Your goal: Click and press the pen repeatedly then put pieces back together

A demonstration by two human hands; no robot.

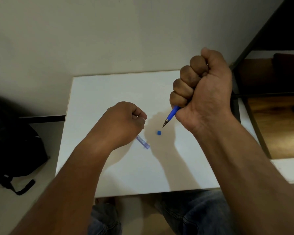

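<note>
My right hand (202, 89) is raised above the white table (109, 92), fist curled round a blue pen part (171, 115) whose dark tip points down and left. My left hand (124, 122) is lower, over the table's middle, fingers curled round a clear bluish pen barrel (143, 141) that sticks out below the hand toward me. A tiny blue cap piece (158, 132) lies on the table between the two hands, just under the pen tip. Most of each held piece is hidden inside the fists.
A black backpack (10, 150) lies on the floor at the left. A dark metal frame with a wooden shelf (278, 126) stands at the right. A pale wall is behind the table; my knees in jeans (202, 216) are under its near edge.
</note>
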